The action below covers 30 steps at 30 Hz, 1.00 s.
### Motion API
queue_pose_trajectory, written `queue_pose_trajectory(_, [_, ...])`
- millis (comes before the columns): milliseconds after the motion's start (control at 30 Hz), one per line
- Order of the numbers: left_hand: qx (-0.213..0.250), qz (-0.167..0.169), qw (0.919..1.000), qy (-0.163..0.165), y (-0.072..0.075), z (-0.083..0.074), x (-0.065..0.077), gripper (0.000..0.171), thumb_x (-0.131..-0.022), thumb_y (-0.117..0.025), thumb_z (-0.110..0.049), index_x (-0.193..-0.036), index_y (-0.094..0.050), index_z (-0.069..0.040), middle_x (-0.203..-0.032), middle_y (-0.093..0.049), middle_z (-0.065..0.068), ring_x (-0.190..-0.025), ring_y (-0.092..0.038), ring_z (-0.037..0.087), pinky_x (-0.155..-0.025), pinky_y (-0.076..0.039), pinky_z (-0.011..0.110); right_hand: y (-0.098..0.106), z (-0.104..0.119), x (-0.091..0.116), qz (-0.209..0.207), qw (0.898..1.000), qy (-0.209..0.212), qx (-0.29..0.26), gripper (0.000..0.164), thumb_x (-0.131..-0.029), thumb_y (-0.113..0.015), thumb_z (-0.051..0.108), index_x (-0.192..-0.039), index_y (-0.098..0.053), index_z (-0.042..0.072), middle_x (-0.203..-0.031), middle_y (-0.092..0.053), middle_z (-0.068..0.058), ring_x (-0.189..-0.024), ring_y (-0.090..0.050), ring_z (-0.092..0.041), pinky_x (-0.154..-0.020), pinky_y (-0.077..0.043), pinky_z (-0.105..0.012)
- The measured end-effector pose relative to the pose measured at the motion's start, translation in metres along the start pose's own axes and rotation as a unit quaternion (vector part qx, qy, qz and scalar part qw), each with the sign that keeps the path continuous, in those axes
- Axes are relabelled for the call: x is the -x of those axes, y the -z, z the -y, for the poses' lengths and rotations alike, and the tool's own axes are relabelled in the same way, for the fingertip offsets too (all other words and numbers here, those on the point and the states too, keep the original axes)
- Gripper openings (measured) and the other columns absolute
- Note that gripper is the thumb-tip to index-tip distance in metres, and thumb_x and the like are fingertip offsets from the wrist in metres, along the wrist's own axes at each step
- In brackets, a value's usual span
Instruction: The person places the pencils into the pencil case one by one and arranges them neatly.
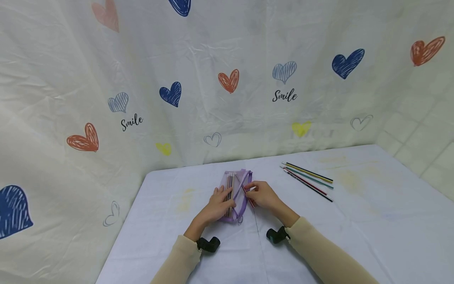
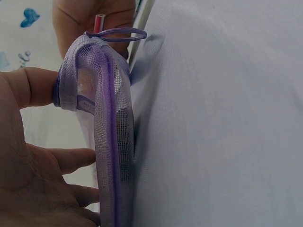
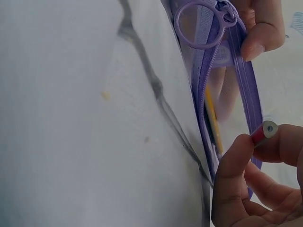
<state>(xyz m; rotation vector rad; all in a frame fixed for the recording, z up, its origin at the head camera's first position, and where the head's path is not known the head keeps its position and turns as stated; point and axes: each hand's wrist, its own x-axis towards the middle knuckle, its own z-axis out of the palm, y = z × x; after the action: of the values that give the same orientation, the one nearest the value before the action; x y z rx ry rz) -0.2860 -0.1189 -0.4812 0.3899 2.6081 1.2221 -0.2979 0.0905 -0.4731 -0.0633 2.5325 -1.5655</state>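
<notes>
A purple mesh zip pouch (image 1: pixel 244 211) lies on the table with several pencils (image 1: pixel 230 181) inside. My left hand (image 1: pixel 217 206) presses on it with fingers spread. In the left wrist view, its straight thumb (image 2: pixel 40 87) meets the rim of the opening, and the other fingertips touch the mesh. At the pouch's right side, my right hand (image 1: pixel 264 195) pinches a red pencil (image 1: pixel 251 203) between thumb and fingertips. The red pencil's flat end (image 3: pixel 269 128) sticks out of this grip; its other part slants across the pouch opening. A yellow pencil (image 3: pixel 213 116) shows inside through the opening.
Several loose pencils, among them a black one (image 1: pixel 308 170) and a green one (image 1: pixel 310 178), lie fanned out on the white-covered table (image 1: pixel 383 205) to the right. Behind the table hangs a white curtain (image 1: pixel 191 130) printed with hearts. A ring pull (image 3: pixel 177 23) hangs from the pouch zip.
</notes>
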Motion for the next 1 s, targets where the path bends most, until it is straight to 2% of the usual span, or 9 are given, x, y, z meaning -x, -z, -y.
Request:
queue_pose_trajectory(200, [-0.002, 0.001, 1.0000, -0.001, 0.000, -0.001, 0.000, 0.080, -0.086, -0.059, -0.038, -0.159, -0.038, -0.013, -0.171, -0.012, 0.022, -0.159, 0.003, 0.044, -0.122, -0.005, 0.071, -0.004, 0.000, 0.000, -0.002, 1.000, -0.003, -0.030, 0.028, -0.094, -0.065, 0.010, -0.120, -0.069, 0.001, -0.088, -0.071, -0.011, -0.067, -0.060, -0.013, -0.061, -0.050, -0.025])
queue_pose_trajectory(400, [-0.005, -0.001, 1.0000, 0.000, 0.000, -0.001, 0.000, 0.081, -0.085, -0.059, -0.039, -0.159, -0.038, -0.014, -0.171, -0.012, 0.021, -0.159, 0.003, 0.044, -0.122, -0.005, 0.071, -0.012, 0.001, -0.001, 0.005, 0.998, 0.000, -0.061, 0.029, -0.092, -0.067, 0.007, -0.120, -0.067, -0.003, -0.084, -0.072, -0.013, -0.059, -0.062, -0.012, -0.058, -0.053, -0.026])
queue_pose_trajectory(733, [-0.008, -0.001, 1.0000, -0.003, 0.000, 0.001, -0.001, 0.079, -0.086, -0.057, -0.039, -0.159, -0.039, -0.013, -0.171, -0.013, 0.022, -0.159, 0.002, 0.046, -0.121, -0.006, 0.071, -0.024, 0.005, -0.004, -0.003, 0.999, -0.015, -0.052, 0.025, -0.090, -0.072, 0.008, -0.112, -0.067, -0.001, -0.083, -0.071, -0.010, -0.057, -0.065, -0.012, -0.059, -0.058, -0.027])
queue_pose_trajectory(867, [-0.009, 0.002, 0.9999, -0.005, 0.000, 0.002, -0.001, 0.078, -0.089, -0.055, -0.040, -0.160, -0.037, -0.013, -0.171, -0.013, 0.022, -0.159, 0.002, 0.045, -0.122, -0.005, 0.071, -0.025, 0.005, -0.005, 0.004, 0.999, -0.001, -0.049, 0.021, -0.091, -0.070, 0.005, -0.110, -0.068, -0.002, -0.082, -0.073, -0.010, -0.059, -0.066, -0.011, -0.060, -0.058, -0.026])
queue_pose_trajectory(1000, [-0.003, 0.007, 1.0000, -0.003, 0.000, 0.001, 0.000, 0.075, -0.091, -0.054, -0.039, -0.160, -0.037, -0.014, -0.171, -0.012, 0.021, -0.159, 0.003, 0.044, -0.122, -0.003, 0.071, -0.024, 0.005, -0.004, 0.034, 0.996, 0.008, -0.085, 0.018, -0.094, -0.062, 0.000, -0.111, -0.067, -0.007, -0.084, -0.076, -0.014, -0.065, -0.069, -0.012, -0.063, -0.060, -0.027])
